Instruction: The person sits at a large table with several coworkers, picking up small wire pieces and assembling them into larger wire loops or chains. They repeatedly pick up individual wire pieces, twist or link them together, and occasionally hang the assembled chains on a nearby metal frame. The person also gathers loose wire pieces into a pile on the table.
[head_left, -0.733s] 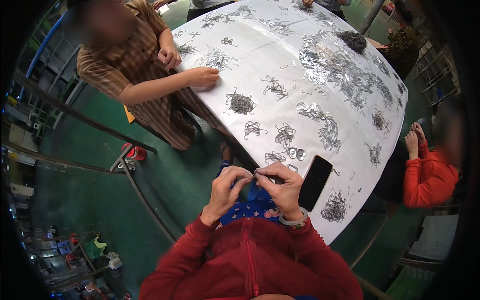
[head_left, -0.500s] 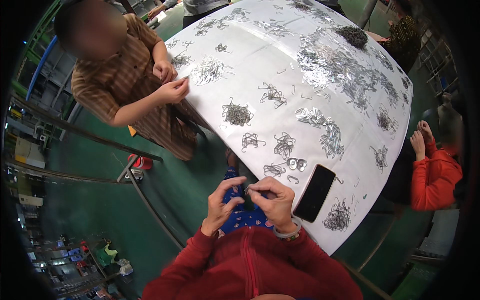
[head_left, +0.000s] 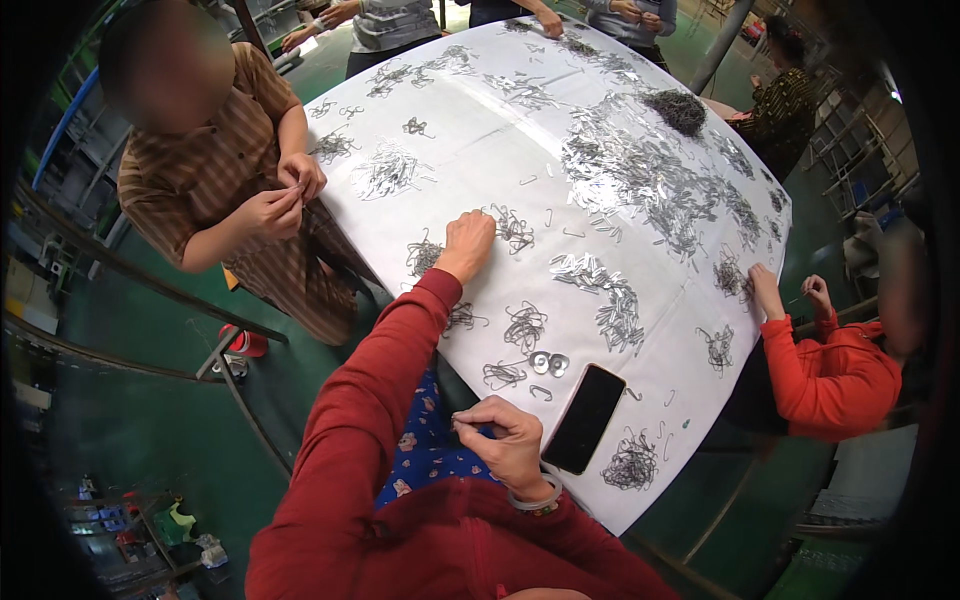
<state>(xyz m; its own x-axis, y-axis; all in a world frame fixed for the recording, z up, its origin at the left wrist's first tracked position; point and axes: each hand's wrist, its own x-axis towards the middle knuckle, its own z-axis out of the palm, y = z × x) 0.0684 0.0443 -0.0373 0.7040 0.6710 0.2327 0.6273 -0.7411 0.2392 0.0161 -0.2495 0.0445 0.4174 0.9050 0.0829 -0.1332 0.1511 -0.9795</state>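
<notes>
1 left hand (head_left: 469, 246) between 2 wire piles (head_left: 516, 231)

A loose tangle of thin grey wire hooks (head_left: 514, 230) lies just above the centre of the frame, its bent ends jutting out at many angles, with its left edge right beside the fingertips of the left hand (head_left: 470, 245); whether they touch a hook cannot be told. A denser, darker wire heap (head_left: 423, 258) sits to the lower left of that tangle, partly hidden behind the same hand. Below the centre of the frame, the right hand (head_left: 505, 440) pinches a small dark piece (head_left: 456, 421) between thumb and forefinger, too tiny for its shape to be made out.
</notes>
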